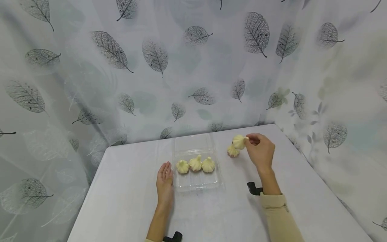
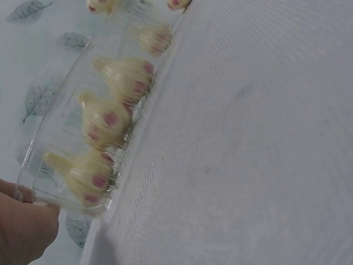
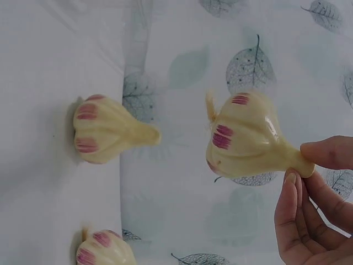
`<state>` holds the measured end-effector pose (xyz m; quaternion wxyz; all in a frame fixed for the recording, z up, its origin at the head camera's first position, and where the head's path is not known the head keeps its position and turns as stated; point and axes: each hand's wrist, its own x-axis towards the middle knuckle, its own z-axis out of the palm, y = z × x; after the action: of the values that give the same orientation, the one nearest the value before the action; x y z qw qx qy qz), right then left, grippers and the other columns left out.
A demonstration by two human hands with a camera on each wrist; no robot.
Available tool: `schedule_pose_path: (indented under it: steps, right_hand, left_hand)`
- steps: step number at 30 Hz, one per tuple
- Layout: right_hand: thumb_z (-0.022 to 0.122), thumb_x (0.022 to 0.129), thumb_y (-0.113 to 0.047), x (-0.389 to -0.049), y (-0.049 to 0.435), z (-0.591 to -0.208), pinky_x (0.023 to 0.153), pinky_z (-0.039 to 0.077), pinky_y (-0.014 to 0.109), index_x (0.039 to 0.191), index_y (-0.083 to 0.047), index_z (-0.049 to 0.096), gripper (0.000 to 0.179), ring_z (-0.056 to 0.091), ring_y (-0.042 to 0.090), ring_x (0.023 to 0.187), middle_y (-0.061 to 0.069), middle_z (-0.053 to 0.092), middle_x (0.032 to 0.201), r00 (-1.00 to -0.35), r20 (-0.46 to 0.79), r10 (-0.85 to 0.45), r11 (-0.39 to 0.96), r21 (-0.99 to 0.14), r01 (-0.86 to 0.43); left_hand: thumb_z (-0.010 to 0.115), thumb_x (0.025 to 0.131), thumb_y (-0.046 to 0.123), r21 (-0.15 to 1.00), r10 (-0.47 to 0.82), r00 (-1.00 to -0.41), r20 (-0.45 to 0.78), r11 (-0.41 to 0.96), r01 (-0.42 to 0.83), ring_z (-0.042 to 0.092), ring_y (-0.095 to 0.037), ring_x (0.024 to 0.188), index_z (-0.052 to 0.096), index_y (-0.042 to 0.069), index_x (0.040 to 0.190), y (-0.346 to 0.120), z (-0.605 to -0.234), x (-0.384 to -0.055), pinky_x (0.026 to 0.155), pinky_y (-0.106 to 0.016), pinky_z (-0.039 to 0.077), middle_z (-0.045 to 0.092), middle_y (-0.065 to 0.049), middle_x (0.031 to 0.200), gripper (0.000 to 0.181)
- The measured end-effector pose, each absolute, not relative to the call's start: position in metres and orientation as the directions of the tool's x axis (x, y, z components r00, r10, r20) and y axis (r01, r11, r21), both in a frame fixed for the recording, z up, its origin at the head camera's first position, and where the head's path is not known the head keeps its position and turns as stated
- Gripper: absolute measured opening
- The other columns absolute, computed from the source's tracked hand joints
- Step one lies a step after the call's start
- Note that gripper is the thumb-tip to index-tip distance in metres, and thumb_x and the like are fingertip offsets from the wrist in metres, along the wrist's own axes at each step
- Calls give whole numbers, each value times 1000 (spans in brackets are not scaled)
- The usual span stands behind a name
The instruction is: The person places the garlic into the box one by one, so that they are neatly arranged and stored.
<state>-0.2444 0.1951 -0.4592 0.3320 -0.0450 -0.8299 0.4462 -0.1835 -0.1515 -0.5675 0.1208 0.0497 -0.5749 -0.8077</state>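
Observation:
My right hand [image 1: 261, 151] pinches a garlic bulb [image 3: 248, 135] by its stem, between thumb and fingers, and keeps it up off the table. A second garlic bulb [image 3: 107, 132] stands on the table close by; part of another bulb [image 3: 105, 251] shows low in the right wrist view. Left of them lies a clear plastic container [image 1: 196, 186], lid folded back. Three garlic bulbs [image 1: 195, 163] stand in a row inside it. At the container's left side, my left hand [image 1: 164, 181] rests against it with fingers extended.
A white cloth covers the table [image 1: 127, 195]. Leaf-patterned curtains [image 1: 193, 67] hang behind it and along both sides. The container's clear lid [image 1: 193, 143] lies toward the back edge. A black wrist mount [image 1: 254, 189] juts from the right wrist.

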Motion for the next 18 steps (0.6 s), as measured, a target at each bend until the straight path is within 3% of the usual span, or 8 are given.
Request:
schedule_pose_path:
  steps: [9,18]
  right_hand:
    - [80,90,-11,-236,185,-450,63,49,9,99,-3,79,12,71,23,79,11,77,89,-832,476,286,611,-760,-224]
    - [80,91,-14,-228,176,-444,71,62,35,100,-5,78,13,72,26,83,10,76,91,-912,395,107,634,-734,-243]
  left_hand:
    - [44,111,1,945,-256,-966,37,-306,117,29,-24,156,23,1,162,-152,-567,-185,123,-26,36,32,-11,167,55]
    - [45,111,2,941,-250,-967,41,-315,121,29,-22,156,24,2,162,-152,-565,-184,123,-25,35,32,-10,168,55]
